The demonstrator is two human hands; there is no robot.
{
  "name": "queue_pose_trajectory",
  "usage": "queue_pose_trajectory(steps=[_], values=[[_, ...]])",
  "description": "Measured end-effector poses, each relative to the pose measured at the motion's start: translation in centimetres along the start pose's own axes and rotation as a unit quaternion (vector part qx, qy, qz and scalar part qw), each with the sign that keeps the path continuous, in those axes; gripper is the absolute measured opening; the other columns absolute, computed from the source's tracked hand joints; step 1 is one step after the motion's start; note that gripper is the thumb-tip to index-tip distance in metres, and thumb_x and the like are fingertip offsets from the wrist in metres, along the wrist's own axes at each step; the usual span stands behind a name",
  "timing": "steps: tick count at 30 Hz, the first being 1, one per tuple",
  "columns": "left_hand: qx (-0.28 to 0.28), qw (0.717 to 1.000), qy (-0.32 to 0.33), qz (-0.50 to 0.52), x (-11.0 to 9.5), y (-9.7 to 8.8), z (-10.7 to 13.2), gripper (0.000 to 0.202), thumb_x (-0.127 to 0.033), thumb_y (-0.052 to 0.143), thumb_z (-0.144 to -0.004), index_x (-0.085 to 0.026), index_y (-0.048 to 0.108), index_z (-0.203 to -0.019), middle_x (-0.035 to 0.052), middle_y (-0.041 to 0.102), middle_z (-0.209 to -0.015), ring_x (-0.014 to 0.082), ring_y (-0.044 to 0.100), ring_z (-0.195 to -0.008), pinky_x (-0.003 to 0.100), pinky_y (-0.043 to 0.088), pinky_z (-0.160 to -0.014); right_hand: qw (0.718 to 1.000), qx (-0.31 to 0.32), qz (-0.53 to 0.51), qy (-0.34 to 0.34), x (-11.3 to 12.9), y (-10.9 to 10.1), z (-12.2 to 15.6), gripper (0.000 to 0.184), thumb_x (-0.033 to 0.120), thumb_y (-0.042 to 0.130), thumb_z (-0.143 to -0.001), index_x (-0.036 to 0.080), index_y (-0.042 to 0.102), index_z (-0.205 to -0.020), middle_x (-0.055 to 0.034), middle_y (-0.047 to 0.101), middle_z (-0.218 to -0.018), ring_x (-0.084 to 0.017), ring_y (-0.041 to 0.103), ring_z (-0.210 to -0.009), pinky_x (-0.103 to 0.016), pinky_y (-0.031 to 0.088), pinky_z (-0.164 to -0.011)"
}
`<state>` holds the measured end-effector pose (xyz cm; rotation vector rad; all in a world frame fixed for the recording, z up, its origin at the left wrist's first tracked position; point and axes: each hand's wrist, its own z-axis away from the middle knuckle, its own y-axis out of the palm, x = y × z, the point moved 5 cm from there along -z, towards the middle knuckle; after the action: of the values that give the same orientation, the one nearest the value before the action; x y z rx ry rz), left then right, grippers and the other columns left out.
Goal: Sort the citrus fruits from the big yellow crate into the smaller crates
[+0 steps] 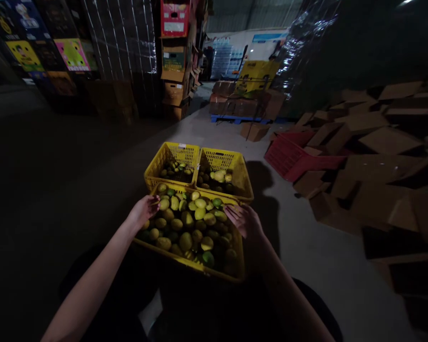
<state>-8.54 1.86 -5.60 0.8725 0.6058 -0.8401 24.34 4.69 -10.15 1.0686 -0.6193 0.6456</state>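
Observation:
A yellow plastic crate [187, 266] full of yellow and green lemons [200, 213] is right in front of me. At its far left corner, my left hand [145, 210] reaches in with fingers extended beside the lemons; whether it touches one is unclear. Over the right rim is my right hand [245, 220], its fingers stretched out and apart next to a green lemon [217, 202]. Neither hand visibly holds a fruit. Behind the full crate stand two more yellow crates, a left one [150, 170] and a right one [243, 183], each with some lemons at the bottom.
A heap of cardboard boxes [374, 178] lies on the right, with a red crate [285, 156] at its edge. Further back are a blue pallet [231, 118] loaded with boxes, a tall stack of cartons [174, 61] and film-wrapped stacks. The concrete floor [292, 247] is dimly lit.

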Motion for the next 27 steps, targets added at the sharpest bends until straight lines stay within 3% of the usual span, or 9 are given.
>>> queue_pose_trajectory(steps=[3,5,9,13,16,19,23,25,27], values=[[0.018,1.000,0.002,-0.021,0.2,0.4,0.1,0.016,-0.010,0.045,-0.081,-0.012,0.060,-0.075,0.0040,0.064,-0.072,0.0112,0.060,-0.057,0.020,0.050,-0.053,0.991,0.014,0.066,0.112,-2.7,-0.2,0.3,0.003,0.016,0.054,-0.074,0.017,0.057,-0.074,-0.0104,0.068,-0.079,-0.023,0.068,-0.079,-0.036,0.059,-0.067],[0.021,0.999,0.001,-0.025,0.2,0.7,0.2,0.015,-0.010,0.045,-0.080,-0.011,0.060,-0.075,0.0044,0.064,-0.073,0.0109,0.060,-0.056,0.021,0.050,-0.053,0.982,0.033,0.113,0.146,-4.9,-0.1,0.9,0.004,0.016,0.054,-0.073,0.017,0.058,-0.075,-0.0094,0.068,-0.079,-0.021,0.069,-0.077,-0.034,0.058,-0.067],[0.028,0.999,0.013,-0.017,-0.6,1.4,0.2,0.013,-0.011,0.047,-0.078,-0.011,0.060,-0.076,0.0040,0.063,-0.071,0.0101,0.058,-0.054,0.020,0.048,-0.052,0.971,0.047,0.202,0.118,-7.8,0.0,1.4,0.003,0.018,0.061,-0.070,0.018,0.061,-0.073,-0.0027,0.067,-0.070,-0.017,0.065,-0.062,-0.028,0.055,-0.056],[0.057,0.997,0.041,-0.012,-1.5,2.3,0.3,0.010,-0.014,0.050,-0.074,-0.012,0.060,-0.076,0.0035,0.063,-0.071,0.0100,0.057,-0.056,0.020,0.047,-0.054,0.945,0.063,0.318,0.047,-9.9,0.6,0.0,0.018,0.005,0.068,-0.061,0.020,0.058,-0.062,0.0029,0.061,-0.062,-0.015,0.059,-0.064,-0.023,0.049,-0.056],[0.098,0.992,0.073,-0.027,-1.9,2.9,0.2,0.011,-0.020,0.054,-0.070,-0.014,0.060,-0.077,0.0027,0.063,-0.074,0.0105,0.058,-0.059,0.020,0.046,-0.056,0.906,0.067,0.418,0.017,-12.3,1.6,-2.1,0.023,-0.001,0.069,-0.060,0.019,0.057,-0.063,0.0035,0.060,-0.067,-0.017,0.060,-0.079,-0.025,0.049,-0.068],[0.098,0.987,0.111,-0.054,-2.1,2.8,-0.3,0.016,-0.027,0.058,-0.066,-0.015,0.060,-0.076,0.0020,0.064,-0.077,0.0100,0.058,-0.060,0.020,0.045,-0.058,0.848,0.057,0.526,0.024,-15.0,2.8,-4.4,0.014,0.016,0.067,-0.076,0.015,0.061,-0.089,-0.0023,0.063,-0.094,-0.019,0.060,-0.092,-0.033,0.050,-0.078],[0.085,0.985,0.130,-0.077,-2.5,2.1,-0.7,0.020,-0.031,0.059,-0.064,-0.015,0.060,-0.076,0.0026,0.065,-0.077,0.0101,0.058,-0.059,0.020,0.044,-0.059,0.764,0.029,0.642,0.057,-17.5,3.8,-6.6,0.030,0.031,0.056,-0.087,0.017,0.056,-0.113,-0.0082,0.057,-0.117,-0.021,0.058,-0.102,-0.043,0.049,-0.086],[0.093,0.984,0.130,-0.075,-3.0,1.8,-0.6,0.022,-0.033,0.058,-0.066,-0.015,0.061,-0.078,0.0029,0.065,-0.079,0.0105,0.059,-0.061,0.021,0.044,-0.060,0.737,0.020,0.672,0.064,-17.9,3.9,-7.1,0.031,0.030,0.058,-0.086,0.016,0.056,-0.113,-0.0083,0.057,-0.117,-0.022,0.057,-0.104,-0.044,0.047,-0.089],[0.095,0.985,0.130,-0.068,-3.6,1.4,-0.4,0.023,-0.035,0.056,-0.068,-0.015,0.061,-0.079,0.0030,0.065,-0.080,0.0106,0.059,-0.062,0.021,0.045,-0.061,0.730,0.017,0.680,0.063,-17.9,4.0,-7.3,0.030,0.031,0.058,-0.086,0.016,0.056,-0.112,-0.0082,0.058,-0.117,-0.022,0.057,-0.104,-0.045,0.046,-0.090]])
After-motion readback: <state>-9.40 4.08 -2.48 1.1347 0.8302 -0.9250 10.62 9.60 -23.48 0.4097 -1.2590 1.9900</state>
